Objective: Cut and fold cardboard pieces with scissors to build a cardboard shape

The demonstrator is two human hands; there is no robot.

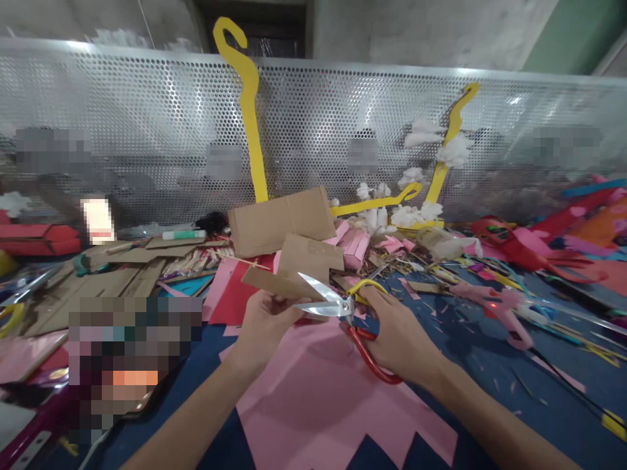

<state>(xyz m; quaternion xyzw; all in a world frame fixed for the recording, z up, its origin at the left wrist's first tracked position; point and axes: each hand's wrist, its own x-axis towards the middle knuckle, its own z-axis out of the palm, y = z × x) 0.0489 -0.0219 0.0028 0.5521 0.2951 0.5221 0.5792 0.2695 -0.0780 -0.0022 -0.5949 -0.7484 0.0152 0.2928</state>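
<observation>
The pink sheet lay on the counter. Above its far part, my right hand gripped open scissors; my left hand pinched a cardboard strip. Right of the sheet lay a glue gun; beyond the sheet, a yellow hook.

I can read no words, numbers or signs from here; the white-and-green tube at my eleven o'clock is too small and blurred to make out.
</observation>
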